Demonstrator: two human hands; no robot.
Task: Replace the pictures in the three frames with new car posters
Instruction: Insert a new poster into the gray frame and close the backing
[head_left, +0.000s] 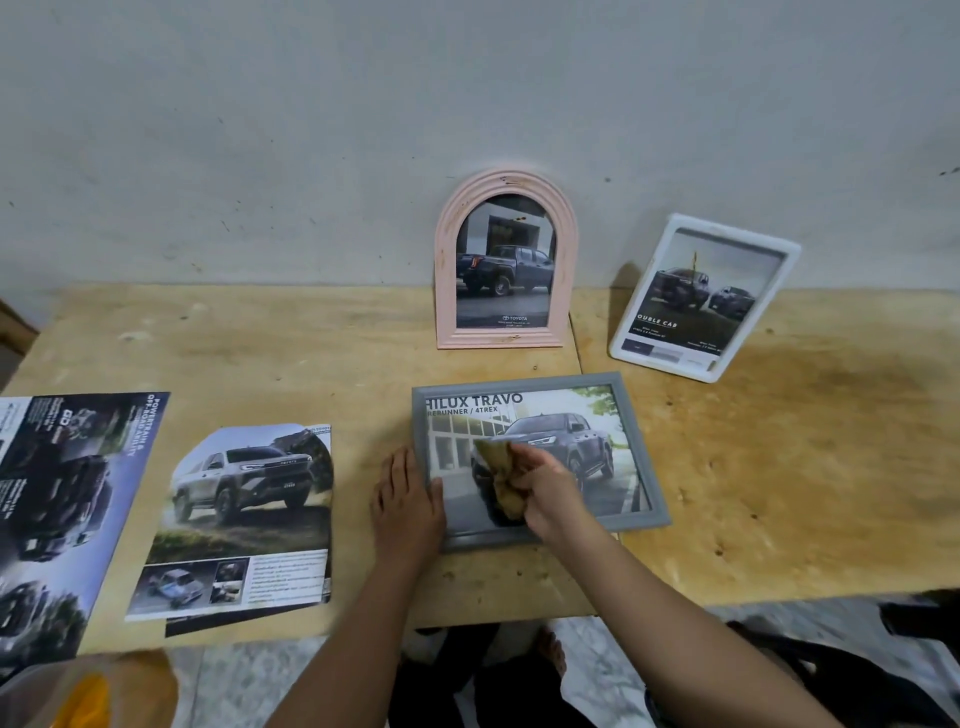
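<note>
Wiping glass, likely fragile, on the grey frame (642, 447), right grip (550, 488) is pinching a cloth (500, 470); left grip (408, 504), spread flat, is steadying the stiff rim.

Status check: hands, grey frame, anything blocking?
Left hand flat on left edge of grey rectangular frame. Right hand grips tan cloth on its glass. Frame flat on wooden table, truck poster in. Nothing blocking.

"hilux travo" on grey frame (644, 452), "toyota" on pink frame (447, 270)
</note>
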